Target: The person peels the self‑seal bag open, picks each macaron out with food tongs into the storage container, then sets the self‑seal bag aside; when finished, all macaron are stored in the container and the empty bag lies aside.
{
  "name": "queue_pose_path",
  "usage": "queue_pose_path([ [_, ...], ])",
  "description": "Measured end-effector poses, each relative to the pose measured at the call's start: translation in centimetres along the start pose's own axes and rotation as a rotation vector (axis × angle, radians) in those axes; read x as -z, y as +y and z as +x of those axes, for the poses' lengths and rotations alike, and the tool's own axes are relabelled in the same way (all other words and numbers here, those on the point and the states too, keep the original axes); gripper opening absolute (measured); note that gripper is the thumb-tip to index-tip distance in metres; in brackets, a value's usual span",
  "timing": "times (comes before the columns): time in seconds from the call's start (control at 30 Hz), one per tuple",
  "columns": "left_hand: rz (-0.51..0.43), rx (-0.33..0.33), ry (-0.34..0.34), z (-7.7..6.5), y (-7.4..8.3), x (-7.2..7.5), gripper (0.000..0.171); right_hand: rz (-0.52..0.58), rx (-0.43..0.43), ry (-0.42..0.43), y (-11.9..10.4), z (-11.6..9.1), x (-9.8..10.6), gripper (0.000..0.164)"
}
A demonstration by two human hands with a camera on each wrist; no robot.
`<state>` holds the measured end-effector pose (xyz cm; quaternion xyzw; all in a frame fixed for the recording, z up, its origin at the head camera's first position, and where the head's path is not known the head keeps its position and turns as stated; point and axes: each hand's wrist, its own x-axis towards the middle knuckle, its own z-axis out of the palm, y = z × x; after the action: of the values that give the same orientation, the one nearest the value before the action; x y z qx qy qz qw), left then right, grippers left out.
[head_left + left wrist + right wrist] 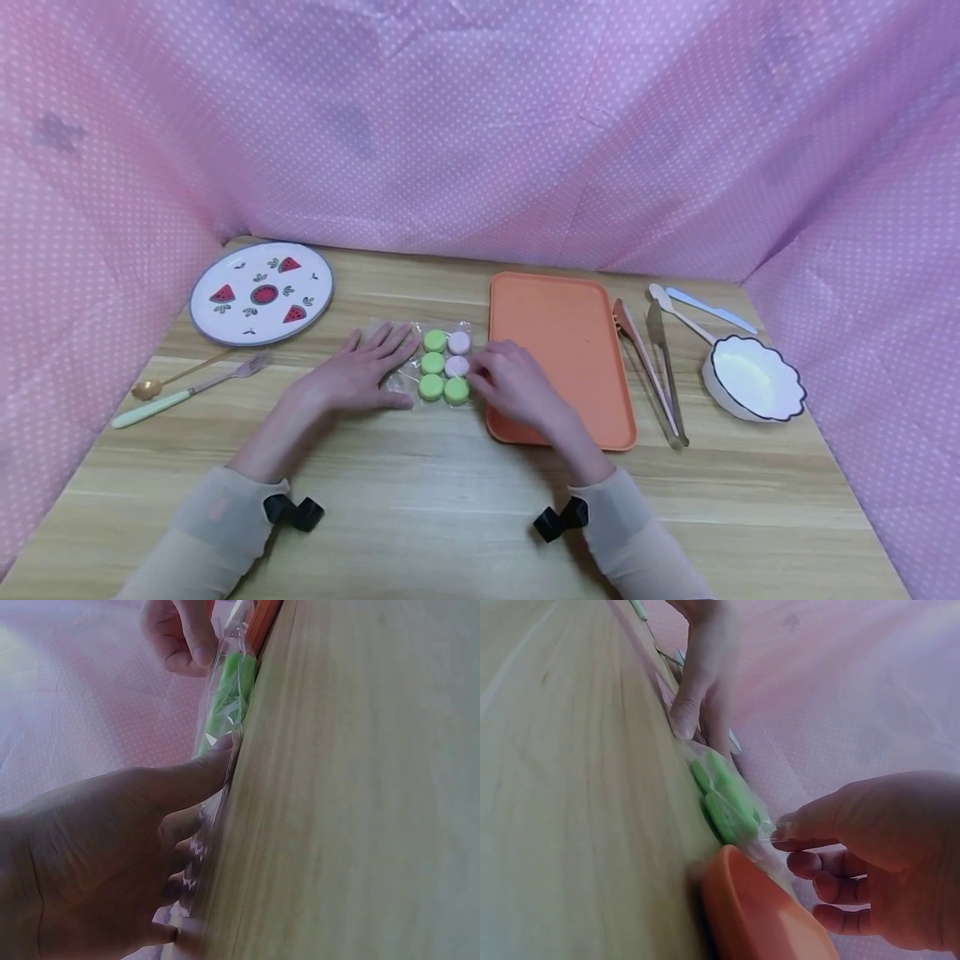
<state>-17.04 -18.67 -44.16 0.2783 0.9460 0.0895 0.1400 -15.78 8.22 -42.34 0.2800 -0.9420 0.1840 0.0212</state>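
Observation:
A clear plastic bag (408,379) lies on the table with several round macarons inside, green ones (432,363) and pale pink ones (459,342). My left hand (365,367) rests on the bag's left end, fingers spread, its thumb (199,776) pressing the near edge. At the opposite end, my right hand (513,379) pinches the bag's edge between thumb and forefinger, the other fingers curled, as the right wrist view shows (885,855). That hand is over the left rim of an orange tray (558,358).
At the left are a watermelon-patterned plate (255,325), a gold spoon (147,388) and a fork (217,385). Right of the tray lie tongs (663,367), a light blue knife (708,308) and a white scalloped bowl (753,379) with a handle. Pink dotted cloth (450,125) hangs around the table.

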Motion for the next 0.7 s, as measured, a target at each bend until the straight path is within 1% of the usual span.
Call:
queue_pose_path([
  [0.2, -0.007, 0.001, 0.001, 0.1, 0.0, 0.0, 0.093, 0.009, -0.024, -0.020, 0.4, 0.1, 0.2, 0.011],
  [0.33, -0.005, 0.005, -0.001, 0.1, -0.1, 0.0, 0.092, 0.025, -0.024, -0.054, 0.3, 0.7, 0.2, 0.011],
  [0.43, -0.011, 0.003, -0.004, 0.0, -0.1, 0.0, 0.092, 0.016, -0.022, -0.068, 0.2, 1.2, 0.3, 0.013],
  [0.7, -0.025, 0.006, 0.000, 0.0, 0.0, 0.0, 0.092, -0.026, -0.019, -0.054, 0.0, 1.6, 0.2, 0.015],
])
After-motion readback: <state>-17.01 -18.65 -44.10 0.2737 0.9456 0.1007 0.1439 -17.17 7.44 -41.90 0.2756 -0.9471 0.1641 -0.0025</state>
